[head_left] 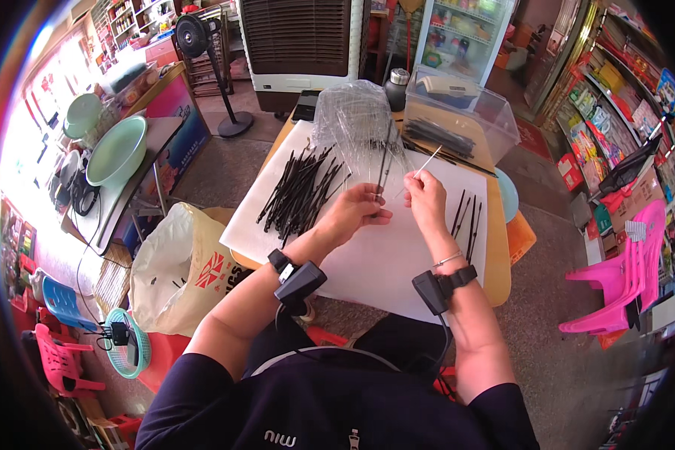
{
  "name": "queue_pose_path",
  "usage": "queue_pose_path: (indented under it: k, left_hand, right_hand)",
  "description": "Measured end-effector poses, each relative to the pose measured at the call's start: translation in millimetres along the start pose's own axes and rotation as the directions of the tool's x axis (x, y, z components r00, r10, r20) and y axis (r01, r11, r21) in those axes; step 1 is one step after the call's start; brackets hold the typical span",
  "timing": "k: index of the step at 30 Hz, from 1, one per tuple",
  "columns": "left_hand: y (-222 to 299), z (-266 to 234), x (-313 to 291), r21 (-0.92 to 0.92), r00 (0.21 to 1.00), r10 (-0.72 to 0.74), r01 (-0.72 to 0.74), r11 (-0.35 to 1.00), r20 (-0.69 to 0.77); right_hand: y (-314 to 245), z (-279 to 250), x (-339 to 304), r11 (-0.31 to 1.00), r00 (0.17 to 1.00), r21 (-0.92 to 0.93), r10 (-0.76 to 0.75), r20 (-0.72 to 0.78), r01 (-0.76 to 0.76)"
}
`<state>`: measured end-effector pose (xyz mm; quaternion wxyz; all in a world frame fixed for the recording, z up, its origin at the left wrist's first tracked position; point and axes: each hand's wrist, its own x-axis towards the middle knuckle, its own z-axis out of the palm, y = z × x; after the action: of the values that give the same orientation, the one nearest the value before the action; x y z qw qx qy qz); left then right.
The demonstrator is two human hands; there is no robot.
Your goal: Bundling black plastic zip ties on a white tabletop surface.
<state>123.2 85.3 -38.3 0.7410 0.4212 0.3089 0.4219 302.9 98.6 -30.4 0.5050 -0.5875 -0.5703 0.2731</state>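
Observation:
Over the white-covered table (352, 277), my left hand (356, 210) is closed on thin black sticks (385, 161) that stand up from its fingertips. Just to its right, my right hand (425, 193) pinches a thin white stick (430, 160), tilted up to the right. The two hands are close together but apart. Left of them lies a loose pile of black sticks (300, 191). Several more black sticks (469, 225) lie separately near the table's right side. A crumpled clear plastic bag (356, 112) rests beyond my hands; its contents are hard to make out.
Along the table's far side are a dark phone (306, 105), a grey flask (396, 90) and a clear plastic bin (499, 116) with dark sticks inside. A large pale bag (169, 262) stands at the table's left. Pink plastic chairs (622, 285) are on the right.

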Motion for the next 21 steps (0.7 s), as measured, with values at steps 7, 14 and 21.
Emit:
queue_pose_path:
  k: [7, 14, 21]
  left_hand:
    - [-8.1, -1.9, 3.6, -0.077, 0.996, -0.012, 0.019, 0.997, 0.093]
    - [-3.7, -1.0, 4.6, -0.126, 0.998, -0.037, 0.042, 0.991, 0.042]
    - [-1.0, 1.3, 3.1, -0.101, 0.997, -0.062, 0.066, 0.993, 0.039]
  right_hand:
    - [12.3, -5.8, 3.7, 0.757, 0.973, 0.622, 0.226, 0.04, -0.201]
    - [9.2, -11.8, 3.4, 0.638, 0.931, 0.679, 0.24, 0.273, -0.364]
    - [4.8, -7.9, -0.3, 0.685, 0.914, 0.613, 0.219, 0.341, -0.394]
